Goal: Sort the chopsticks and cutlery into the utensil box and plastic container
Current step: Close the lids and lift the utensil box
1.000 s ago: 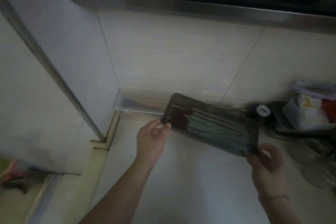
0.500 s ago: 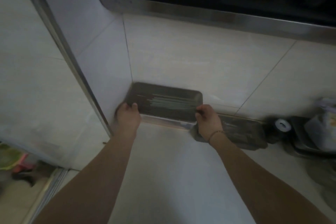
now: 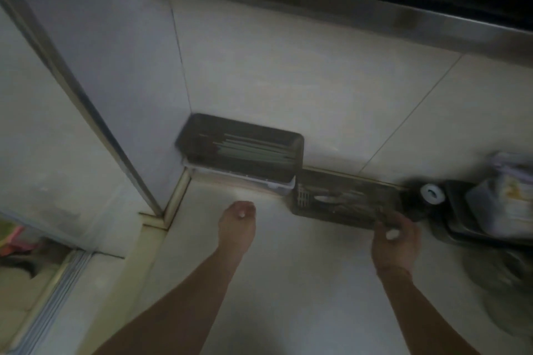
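Note:
A dark utensil box (image 3: 202, 127) holding green and dark chopsticks (image 3: 253, 148) sits on top of a clear plastic container (image 3: 259, 180) in the corner against the tiled wall. To its right lies a second dark tray (image 3: 346, 181) with metal cutlery (image 3: 340, 199) in it. My right hand (image 3: 396, 239) grips that tray's near right corner. Over the counter, just in front of the container, hovers my left hand (image 3: 238, 225), its fingers loosely curled, holding nothing and touching nothing.
A black round object with a white cap (image 3: 431, 193) stands right of the cutlery tray. Further right is a dark tray with plastic packages (image 3: 504, 199) and a blurred glass dish (image 3: 513, 282). A metal-edged wall panel (image 3: 86, 101) bounds the left side.
Both hands have let go of the chopstick box, which now rests on the container in the corner. My right hand moved right and took hold of the cutlery tray; my left hand drew back.

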The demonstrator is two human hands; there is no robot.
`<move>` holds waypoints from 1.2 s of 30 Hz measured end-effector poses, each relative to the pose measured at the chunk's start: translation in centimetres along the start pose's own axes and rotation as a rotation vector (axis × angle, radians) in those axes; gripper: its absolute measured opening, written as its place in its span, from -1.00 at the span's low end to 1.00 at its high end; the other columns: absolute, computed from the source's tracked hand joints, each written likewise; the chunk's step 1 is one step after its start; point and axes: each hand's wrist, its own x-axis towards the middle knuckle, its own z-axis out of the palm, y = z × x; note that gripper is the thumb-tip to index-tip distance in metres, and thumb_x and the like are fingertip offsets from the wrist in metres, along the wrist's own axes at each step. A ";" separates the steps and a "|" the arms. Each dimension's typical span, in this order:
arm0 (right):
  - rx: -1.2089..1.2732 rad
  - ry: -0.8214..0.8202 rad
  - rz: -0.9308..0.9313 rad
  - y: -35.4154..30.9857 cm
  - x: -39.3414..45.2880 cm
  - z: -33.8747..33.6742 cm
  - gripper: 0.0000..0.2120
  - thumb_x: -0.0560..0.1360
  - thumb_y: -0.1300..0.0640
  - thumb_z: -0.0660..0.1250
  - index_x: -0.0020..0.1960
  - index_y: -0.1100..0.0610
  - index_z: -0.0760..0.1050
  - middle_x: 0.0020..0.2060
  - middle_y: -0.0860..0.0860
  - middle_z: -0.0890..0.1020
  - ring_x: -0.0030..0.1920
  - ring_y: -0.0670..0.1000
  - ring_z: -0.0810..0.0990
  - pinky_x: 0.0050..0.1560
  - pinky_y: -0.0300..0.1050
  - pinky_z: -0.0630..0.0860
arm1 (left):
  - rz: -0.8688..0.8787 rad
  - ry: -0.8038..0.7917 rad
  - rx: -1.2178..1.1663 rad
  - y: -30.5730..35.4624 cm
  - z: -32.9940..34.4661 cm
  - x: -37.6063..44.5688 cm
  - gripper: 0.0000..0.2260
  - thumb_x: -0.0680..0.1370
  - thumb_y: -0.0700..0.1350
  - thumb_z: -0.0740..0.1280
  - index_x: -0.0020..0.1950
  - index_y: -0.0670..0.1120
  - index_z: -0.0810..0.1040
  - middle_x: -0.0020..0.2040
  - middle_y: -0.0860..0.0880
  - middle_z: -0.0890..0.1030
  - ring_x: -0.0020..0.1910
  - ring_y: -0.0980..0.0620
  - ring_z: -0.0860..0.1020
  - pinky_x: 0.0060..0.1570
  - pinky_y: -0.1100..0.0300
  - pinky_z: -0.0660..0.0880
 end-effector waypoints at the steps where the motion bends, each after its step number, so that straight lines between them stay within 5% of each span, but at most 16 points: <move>1: 0.005 0.045 0.040 1.2 0.6 -1.2 -0.74 0.45 0.21 0.39 0.12 0.26 0.54 0.12 0.26 0.52 0.15 0.28 0.48 0.21 0.11 0.42 | -0.016 -0.051 0.114 0.1 1.1 -0.7 -0.82 0.56 -0.18 0.32 -0.24 -0.04 0.59 -0.11 -0.14 0.66 -0.05 -0.15 0.62 0.13 -0.02 0.54; 6: 0.079 -0.116 0.234 3.9 4.1 -3.1 -0.77 0.52 0.18 0.35 0.14 0.22 0.53 0.05 0.18 0.60 0.07 0.17 0.56 0.08 -0.11 0.37 | 0.136 -0.106 0.437 2.9 6.9 -3.5 -0.65 0.61 0.04 0.26 0.27 -0.15 0.57 0.25 -0.14 0.59 0.26 -0.11 0.51 0.18 0.21 0.36; 10: 0.066 -0.313 0.309 3.9 6.2 -1.1 -0.68 0.52 0.09 0.35 0.22 0.21 0.52 0.01 0.10 0.60 0.02 0.15 0.57 0.18 0.10 0.50 | 0.157 -0.049 0.519 4.6 9.8 -3.8 -0.68 0.61 0.03 0.25 0.13 -0.20 0.62 0.10 -0.24 0.64 0.12 -0.21 0.58 -0.02 0.11 0.44; 14: 0.001 -0.281 0.217 4.1 5.3 -2.3 -0.71 0.49 0.18 0.39 0.19 0.22 0.58 0.01 0.16 0.65 0.02 0.15 0.59 -0.01 -0.19 0.37 | 0.167 0.044 0.480 3.5 9.9 -4.5 -0.85 0.55 -0.18 0.31 0.03 -0.17 0.64 -0.02 -0.21 0.66 0.00 -0.21 0.61 -0.08 0.12 0.47; 20: 0.151 -0.220 0.259 6.6 1.8 -6.5 -0.63 0.44 0.23 0.45 0.23 0.14 0.55 0.02 0.13 0.67 -0.06 0.07 0.58 0.10 -0.04 0.49 | 0.176 0.009 0.256 0.5 8.7 -9.1 -0.87 0.52 -0.23 0.37 0.02 -0.08 0.66 -0.15 0.04 0.64 -0.11 0.06 0.62 -0.26 0.48 0.39; 22: 0.165 -0.168 0.208 6.3 0.9 -8.1 -0.61 0.42 0.19 0.47 0.22 0.01 0.53 0.01 0.09 0.67 -0.03 0.07 0.58 0.09 -0.08 0.48 | 0.207 0.022 0.177 0.2 8.4 -10.5 -0.85 0.52 -0.21 0.38 0.05 -0.03 0.64 -0.09 0.07 0.64 -0.07 0.10 0.61 -0.09 0.33 0.52; 25: 0.046 -0.112 -0.018 3.4 1.2 -9.9 -0.77 0.44 0.13 0.44 0.09 0.11 0.59 0.01 0.14 0.65 0.03 -0.02 0.60 -0.02 -0.45 0.32 | 0.400 0.133 0.105 2.4 7.1 -12.1 -0.81 0.53 -0.20 0.39 0.06 0.06 0.58 -0.08 0.13 0.58 -0.09 0.20 0.56 -0.05 0.19 0.55; 28: 0.114 -0.026 -0.218 -1.4 1.6 -11.5 -0.71 0.41 0.00 0.40 -0.02 0.21 0.63 -0.18 0.08 0.65 -0.15 -0.51 0.46 -0.06 -0.64 0.26 | 0.541 0.189 -0.028 7.4 5.3 -13.2 -0.73 0.53 -0.22 0.39 0.07 0.15 0.54 -0.07 0.12 0.56 -0.08 0.20 0.55 -0.16 0.33 0.48; 31: 0.314 -0.008 -0.300 -6.7 2.0 -11.6 -0.52 0.37 -0.22 0.22 -0.01 0.14 0.61 -0.23 -0.16 0.63 -0.20 -0.42 0.50 -0.05 -0.58 0.32 | 0.608 0.222 -0.131 12.1 2.7 -12.2 -0.72 0.53 -0.25 0.38 0.09 0.12 0.54 -0.09 0.10 0.58 -0.13 0.26 0.55 -0.21 0.43 0.44; 33: 0.310 -0.004 -0.406 -10.4 1.9 -10.3 -0.55 0.42 -0.16 0.23 0.00 0.19 0.63 -0.20 -0.05 0.64 -0.19 -0.28 0.53 -0.04 -0.54 0.32 | 0.644 0.260 -0.182 14.4 0.4 -10.3 -0.77 0.54 -0.24 0.37 0.11 0.04 0.56 -0.07 0.08 0.59 -0.14 0.28 0.56 -0.12 0.44 0.45; 36: 0.325 -0.031 -0.503 -15.0 1.3 -6.3 -0.74 0.47 0.05 0.33 -0.01 0.23 0.64 -0.14 0.06 0.64 -0.15 -0.25 0.49 -0.09 -0.63 0.26 | 0.620 0.362 -0.237 16.4 -3.0 -6.5 -0.85 0.57 -0.19 0.33 0.11 -0.03 0.58 -0.01 -0.06 0.64 -0.05 0.05 0.61 0.07 0.18 0.51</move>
